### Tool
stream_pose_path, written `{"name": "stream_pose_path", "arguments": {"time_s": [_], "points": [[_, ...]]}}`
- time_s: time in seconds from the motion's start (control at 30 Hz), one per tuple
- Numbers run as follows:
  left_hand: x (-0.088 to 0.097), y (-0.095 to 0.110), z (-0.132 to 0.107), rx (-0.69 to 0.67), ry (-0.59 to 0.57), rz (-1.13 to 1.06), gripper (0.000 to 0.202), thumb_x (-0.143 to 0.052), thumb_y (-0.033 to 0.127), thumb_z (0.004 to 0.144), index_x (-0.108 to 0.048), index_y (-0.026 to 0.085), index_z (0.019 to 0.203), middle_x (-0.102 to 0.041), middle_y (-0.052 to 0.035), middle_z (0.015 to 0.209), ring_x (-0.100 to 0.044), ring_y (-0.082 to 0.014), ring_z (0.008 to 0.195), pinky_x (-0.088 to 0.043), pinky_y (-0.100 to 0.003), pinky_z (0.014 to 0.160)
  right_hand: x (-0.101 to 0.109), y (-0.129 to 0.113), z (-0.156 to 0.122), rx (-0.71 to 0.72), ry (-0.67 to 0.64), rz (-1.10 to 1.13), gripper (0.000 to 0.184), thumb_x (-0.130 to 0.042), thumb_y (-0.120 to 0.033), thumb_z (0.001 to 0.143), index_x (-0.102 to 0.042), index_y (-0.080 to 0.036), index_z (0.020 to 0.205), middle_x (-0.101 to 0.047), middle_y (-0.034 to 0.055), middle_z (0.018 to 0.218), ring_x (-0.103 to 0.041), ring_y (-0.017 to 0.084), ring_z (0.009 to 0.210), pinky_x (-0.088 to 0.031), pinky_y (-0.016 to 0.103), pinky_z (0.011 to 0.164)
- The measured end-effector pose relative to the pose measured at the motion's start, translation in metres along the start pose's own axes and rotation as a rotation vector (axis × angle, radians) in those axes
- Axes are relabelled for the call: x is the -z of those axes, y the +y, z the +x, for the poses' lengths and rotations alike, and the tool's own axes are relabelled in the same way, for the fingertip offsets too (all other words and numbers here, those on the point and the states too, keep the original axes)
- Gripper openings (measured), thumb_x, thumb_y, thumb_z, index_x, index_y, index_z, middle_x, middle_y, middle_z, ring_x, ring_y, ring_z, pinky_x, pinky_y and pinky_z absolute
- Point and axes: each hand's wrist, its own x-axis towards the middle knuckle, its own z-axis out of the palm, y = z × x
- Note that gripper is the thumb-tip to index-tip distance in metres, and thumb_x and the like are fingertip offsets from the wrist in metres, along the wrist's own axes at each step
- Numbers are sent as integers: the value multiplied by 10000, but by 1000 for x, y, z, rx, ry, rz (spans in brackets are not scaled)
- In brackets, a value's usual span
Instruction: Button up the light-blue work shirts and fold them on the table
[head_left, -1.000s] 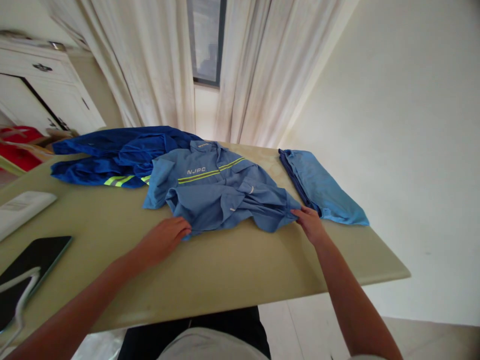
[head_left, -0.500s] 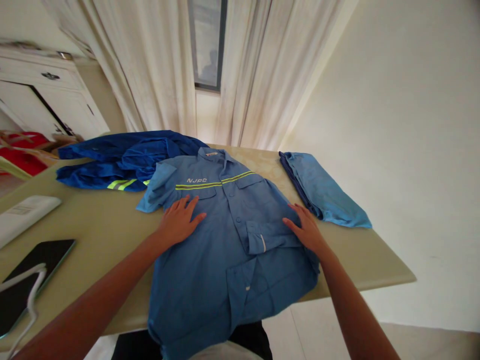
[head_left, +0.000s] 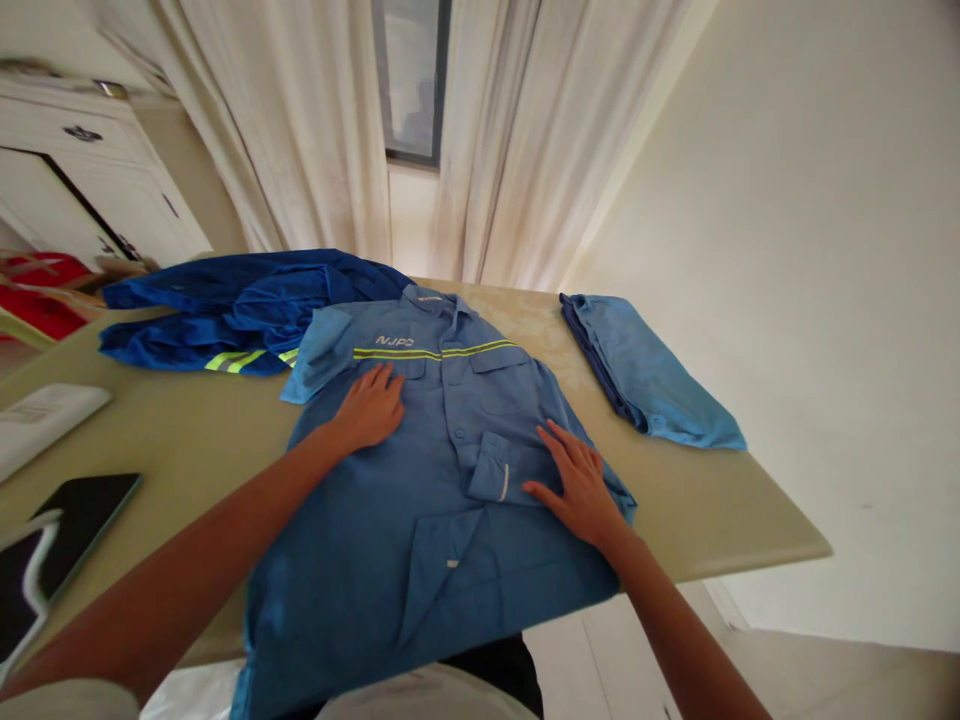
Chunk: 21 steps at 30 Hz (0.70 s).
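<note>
Left hand [head_left: 367, 408], right hand [head_left: 574, 487] spread flat on a blue work shirt [head_left: 360, 560]

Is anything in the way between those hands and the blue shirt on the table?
Nothing visible does. The left hand and the right hand both lie flat directly on the blue work shirt, with nothing between them and the cloth.

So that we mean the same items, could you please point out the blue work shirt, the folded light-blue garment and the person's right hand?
Blue work shirt [head_left: 427, 470]: head view, on its front.
Folded light-blue garment [head_left: 645, 375]: head view, on its middle.
Right hand [head_left: 576, 487]: head view, on its back.
</note>
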Motion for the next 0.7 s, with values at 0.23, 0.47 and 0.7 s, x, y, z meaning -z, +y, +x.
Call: {"name": "stream_pose_path", "arguments": {"time_s": [0.23,0.47,0.7], "points": [[-18,77,-12,-42,17,-71,713,-354,592,1058,-490,129,1582,-364,-199,1706,-302,-414,1587,-232,-618,1284,13,-36,31,45,-272,304,268,-598,-426,1015,-739,-200,1051,-698,45,868,-633,213,821,-484,367,863],[-14,48,-4,-144,51,-92,504,-389,403,1071,-602,228,1493,-433,-121,1684,-357,-344,1567,-255,-567,1291,81,-52,-11,18,-783,658,391,-863,-574,795,-785,-233,969,-663,-14,784,-617,160,727,-463,248,656],[-6,61,-6,-324,46,-177,411,-408,249,1038,-716,210,1307,-665,-121,1400,-597,-284,1260,-463,-462,1139,55,-92,7,-57,-382,362,390,-676,-613,964,-719,-227,928,-712,21,809,-643,179,730,-452,279,677]]}}
